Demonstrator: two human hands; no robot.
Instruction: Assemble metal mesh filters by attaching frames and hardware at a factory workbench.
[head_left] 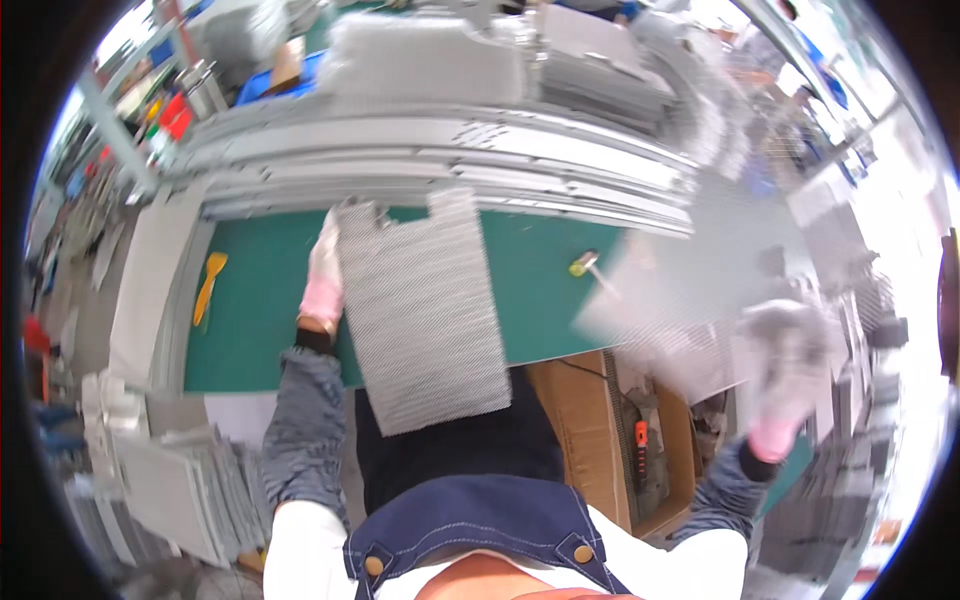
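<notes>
My left hand (323,270), in a white glove with a pink cuff, is closed on the left edge of a grey perforated panel (420,310). The panel has a notch in its far edge and hangs tilted over the table's near edge. Off to the right is my gloved right hand (785,350), smeared by motion. A blurred grey sheet (660,310) lies beside it; whether the fingers grip that sheet does not show. Between the two panels, a small hammer with a yellow-green head (583,264) rests on the green table (540,230).
Long pale metal strips (430,140) are stacked across the table's far side. At the left lies a yellow scraper-like tool (210,285). Below the near edge, a cardboard box (575,420) contains an orange-handled tool (641,445). Stacked panels (170,490) stand at lower left.
</notes>
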